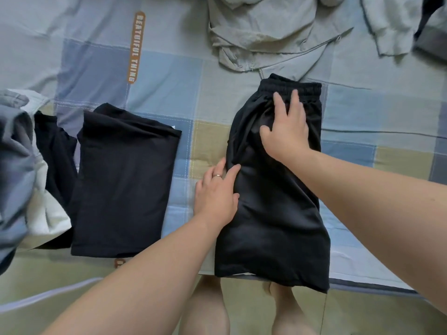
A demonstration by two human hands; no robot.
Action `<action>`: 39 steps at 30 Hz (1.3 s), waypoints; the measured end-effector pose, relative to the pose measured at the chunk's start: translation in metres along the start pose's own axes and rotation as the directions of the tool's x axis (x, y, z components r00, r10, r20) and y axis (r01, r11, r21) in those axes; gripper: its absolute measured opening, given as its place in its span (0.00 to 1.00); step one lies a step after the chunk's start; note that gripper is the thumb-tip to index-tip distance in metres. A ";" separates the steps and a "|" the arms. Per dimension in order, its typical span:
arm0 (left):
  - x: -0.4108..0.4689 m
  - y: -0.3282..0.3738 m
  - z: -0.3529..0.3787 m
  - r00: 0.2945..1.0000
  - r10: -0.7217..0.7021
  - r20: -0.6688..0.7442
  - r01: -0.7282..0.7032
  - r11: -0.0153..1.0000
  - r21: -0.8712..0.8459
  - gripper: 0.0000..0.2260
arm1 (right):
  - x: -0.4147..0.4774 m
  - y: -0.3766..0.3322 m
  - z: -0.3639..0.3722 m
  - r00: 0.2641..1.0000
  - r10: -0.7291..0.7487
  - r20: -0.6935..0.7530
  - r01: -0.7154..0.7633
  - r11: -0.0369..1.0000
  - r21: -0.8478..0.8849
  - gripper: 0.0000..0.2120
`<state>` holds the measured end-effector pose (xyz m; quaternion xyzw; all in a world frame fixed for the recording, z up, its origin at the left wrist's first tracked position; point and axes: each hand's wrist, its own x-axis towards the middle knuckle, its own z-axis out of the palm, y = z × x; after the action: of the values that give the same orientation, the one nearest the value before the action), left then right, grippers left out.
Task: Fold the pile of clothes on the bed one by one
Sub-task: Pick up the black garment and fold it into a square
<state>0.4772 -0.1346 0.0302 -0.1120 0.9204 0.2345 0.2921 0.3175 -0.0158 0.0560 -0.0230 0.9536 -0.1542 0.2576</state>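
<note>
A pair of black shorts (273, 213) lies folded in half lengthwise on the checked bedsheet (169, 76), waistband at the far end, hem hanging over the bed's near edge. My right hand (286, 131) lies flat on the upper part of the shorts, fingers spread just below the elastic waistband. Along the shorts' left edge rests my left hand (216, 192), fingers straight, a ring on one finger. A folded black garment (125, 182) lies to the left.
A crumpled grey-green garment (261, 32) and a pale grey one (396, 22) lie at the far side. More clothes, grey-blue (14, 170), white and black, are bunched at the left edge. My bare legs (208, 308) show below the bed's near edge.
</note>
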 end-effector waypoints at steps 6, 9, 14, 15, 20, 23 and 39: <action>-0.002 -0.021 -0.007 0.998 0.065 -0.002 -0.065 0.998 0.021 0.32 | -0.011 -0.008 -0.012 0.913 -0.210 0.349 0.120 0.957 0.264 0.18; -0.011 -0.027 -0.008 0.999 -0.041 0.025 0.045 0.989 -0.143 0.34 | -0.034 0.012 -0.006 0.993 -0.083 0.081 0.043 0.915 0.402 0.15; -0.037 -0.026 0.013 0.947 -0.251 0.201 0.318 0.820 -0.477 0.33 | -0.087 0.088 0.036 0.910 0.408 0.070 -0.396 0.809 0.434 0.34; -0.044 -0.025 0.021 0.941 -0.260 0.217 0.335 0.808 -0.484 0.31 | -0.101 0.104 0.043 0.881 0.463 0.097 -0.462 0.797 0.390 0.37; -0.081 -0.010 0.075 0.939 -0.271 0.213 0.344 0.703 -0.622 0.27 | -0.164 0.171 0.074 0.850 0.497 0.176 -0.525 0.762 0.379 0.41; -0.103 0.001 0.104 0.930 -0.343 0.129 0.337 0.658 -0.673 0.20 | -0.194 0.193 0.087 0.858 0.413 0.306 -0.513 0.727 0.458 0.29; -0.257 0.036 0.113 0.713 -0.521 0.470 0.665 0.288 -0.689 0.08 | -0.359 0.232 0.056 0.699 0.400 0.592 -0.714 0.428 0.554 0.04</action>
<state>0.7261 -0.0297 0.1137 -0.5495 0.5616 0.5174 0.3391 0.6643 0.2334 0.1130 0.3810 0.6804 -0.4304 0.4546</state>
